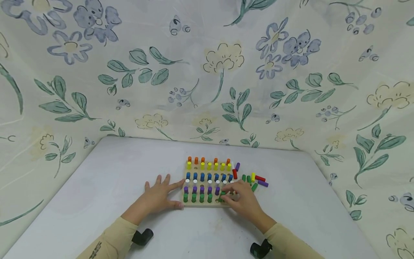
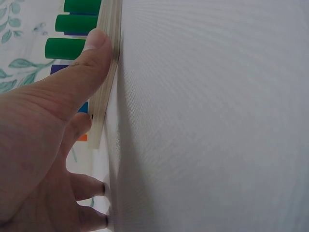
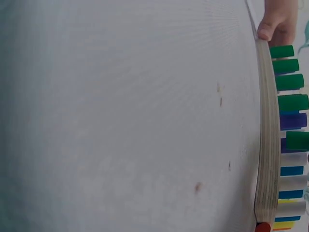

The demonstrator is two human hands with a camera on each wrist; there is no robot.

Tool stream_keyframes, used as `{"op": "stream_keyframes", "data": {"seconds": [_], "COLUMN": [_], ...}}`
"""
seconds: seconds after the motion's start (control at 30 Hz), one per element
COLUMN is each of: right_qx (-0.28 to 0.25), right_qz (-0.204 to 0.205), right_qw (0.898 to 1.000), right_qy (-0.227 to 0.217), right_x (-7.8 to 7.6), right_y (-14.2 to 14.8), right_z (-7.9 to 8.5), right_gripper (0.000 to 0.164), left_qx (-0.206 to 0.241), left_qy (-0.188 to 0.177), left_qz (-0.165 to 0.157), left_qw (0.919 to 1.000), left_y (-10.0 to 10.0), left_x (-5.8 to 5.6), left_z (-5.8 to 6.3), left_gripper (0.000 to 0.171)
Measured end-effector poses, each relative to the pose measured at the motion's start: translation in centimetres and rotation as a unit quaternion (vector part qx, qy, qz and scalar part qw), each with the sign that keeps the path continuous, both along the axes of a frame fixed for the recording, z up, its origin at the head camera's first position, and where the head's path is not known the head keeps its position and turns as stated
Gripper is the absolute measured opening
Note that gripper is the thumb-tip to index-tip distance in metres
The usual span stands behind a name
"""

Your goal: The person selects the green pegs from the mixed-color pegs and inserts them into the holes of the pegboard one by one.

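Observation:
A wooden pegboard (image 1: 207,205) lies on the table with rows of orange, yellow, blue, white, purple and green pegs standing in it. My left hand (image 1: 158,196) is spread at the board's left edge, its thumb and index finger touching the side; in the left wrist view the thumb (image 2: 99,43) lies by a green peg. My right hand (image 1: 244,201) pinches a green peg (image 1: 222,194) over the front row. In the right wrist view that green peg (image 3: 298,140) looks tilted off the row, and the right fingers are out of sight there.
Loose pegs lie right of the board: a red peg (image 1: 260,178), a purple peg (image 1: 263,183), a yellow peg (image 1: 253,177) and several green ones. Another red peg (image 1: 235,174) lies against the board's right edge. A floral cloth (image 1: 207,90) hangs behind the white table (image 1: 129,158).

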State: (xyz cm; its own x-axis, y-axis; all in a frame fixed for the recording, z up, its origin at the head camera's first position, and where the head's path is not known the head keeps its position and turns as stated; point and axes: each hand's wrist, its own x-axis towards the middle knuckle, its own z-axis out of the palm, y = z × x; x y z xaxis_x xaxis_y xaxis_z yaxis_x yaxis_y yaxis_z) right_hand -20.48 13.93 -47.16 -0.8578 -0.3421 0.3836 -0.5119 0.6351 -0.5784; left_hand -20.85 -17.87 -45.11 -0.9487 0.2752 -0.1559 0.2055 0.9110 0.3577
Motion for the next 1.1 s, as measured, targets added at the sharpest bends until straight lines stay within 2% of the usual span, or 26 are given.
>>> {"op": "stream_keyframes", "data": {"seconds": [0.37,0.67,1.1], "right_qx": [0.02,0.034,0.048], "right_qz": [0.02,0.035,0.046], "right_qw": [1.0,0.999,0.998], "right_qy": [0.014,-0.011,0.002], "right_x": [0.14,0.03,0.13], "right_y": [-0.43,-0.48,-0.54], "right_z": [0.15,0.18,0.19], "right_gripper": [0.018,0.017,0.018], "left_qx": [0.004,0.002,0.001], "left_qy": [-0.002,0.001,-0.004], "left_qz": [0.0,-0.003,0.002], "left_qw": [1.0,1.0,1.0], "left_y": [0.05,-0.01,0.04], "left_x": [-0.01,-0.05,0.06], "left_z": [0.1,-0.01,0.19], "left_gripper": [0.094,0.094,0.094]}}
